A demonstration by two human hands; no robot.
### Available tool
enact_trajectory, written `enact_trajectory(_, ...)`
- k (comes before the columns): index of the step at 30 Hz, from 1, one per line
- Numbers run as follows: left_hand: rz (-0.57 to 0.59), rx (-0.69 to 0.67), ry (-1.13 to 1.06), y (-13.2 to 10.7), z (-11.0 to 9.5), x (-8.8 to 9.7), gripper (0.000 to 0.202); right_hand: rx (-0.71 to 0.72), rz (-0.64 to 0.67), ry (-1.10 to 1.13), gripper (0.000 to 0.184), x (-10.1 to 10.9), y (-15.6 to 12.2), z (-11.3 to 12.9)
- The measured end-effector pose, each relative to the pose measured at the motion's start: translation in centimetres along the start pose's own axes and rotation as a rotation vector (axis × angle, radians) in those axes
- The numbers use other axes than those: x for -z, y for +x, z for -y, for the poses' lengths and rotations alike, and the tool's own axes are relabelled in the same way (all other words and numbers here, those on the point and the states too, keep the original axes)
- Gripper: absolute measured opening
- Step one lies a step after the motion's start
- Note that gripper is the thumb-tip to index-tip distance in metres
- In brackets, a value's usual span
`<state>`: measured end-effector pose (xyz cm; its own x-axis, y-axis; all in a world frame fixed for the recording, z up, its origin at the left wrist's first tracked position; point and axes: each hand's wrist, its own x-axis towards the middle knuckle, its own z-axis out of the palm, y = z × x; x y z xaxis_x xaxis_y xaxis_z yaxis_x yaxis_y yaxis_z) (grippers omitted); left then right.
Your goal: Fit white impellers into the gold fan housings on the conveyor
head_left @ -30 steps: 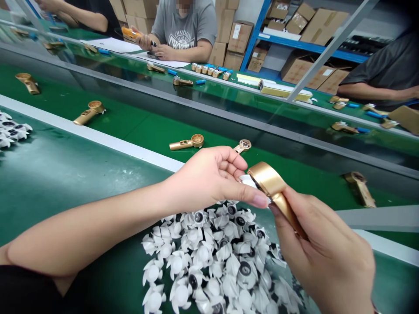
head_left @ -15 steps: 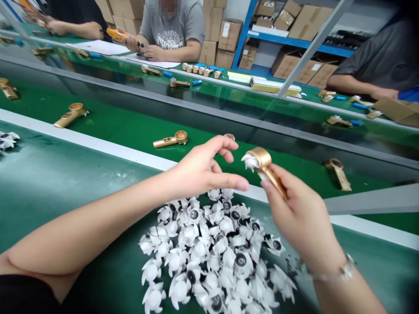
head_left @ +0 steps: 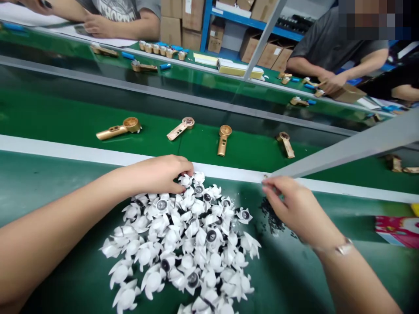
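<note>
White fan blades lie heaped on the worktop; to their right, the right hand hovers near small black pieces, thumb and forefinger close together — any hold cannot be told; at the heap's far edge the left hand curls its grip around one blade — whether pinching is unclear; beyond the pale rail, golden handles lie on green.

Beyond the far edge of the bench, blue shelving (carrying cardboard boxes) stands behind a slanting grey post.
</note>
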<state>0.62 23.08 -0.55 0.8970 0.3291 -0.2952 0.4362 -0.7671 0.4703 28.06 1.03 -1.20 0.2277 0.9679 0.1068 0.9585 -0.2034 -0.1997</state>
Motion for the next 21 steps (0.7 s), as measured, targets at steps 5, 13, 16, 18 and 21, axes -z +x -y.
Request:
enact_trajectory(5,0.031,0.04,0.039,0.2,0.6,0.9,0.038,0.064,0.004,0.066,0.018,-0.2,-8.1,-0.9)
enact_trajectory(13,-0.114,0.139,-0.14,-0.8,0.2,2.6,0.05,0.164,-0.002,-0.055,0.021,-1.9,-9.9,0.1)
enact_trajectory(16,-0.175,0.17,-0.383,-0.9,-0.8,2.3,0.05,0.21,0.009,-0.123,0.025,-1.8,-9.5,0.6)
enact_trajectory(18,-0.205,0.117,-0.596,-0.8,-1.5,1.9,0.046,0.223,0.006,-0.15,0.026,-1.7,-8.9,0.8)
enact_trajectory(21,-0.181,0.014,-0.872,-0.9,-2.8,1.2,0.04,0.223,-0.009,-0.13,0.02,-0.8,-7.1,1.7)
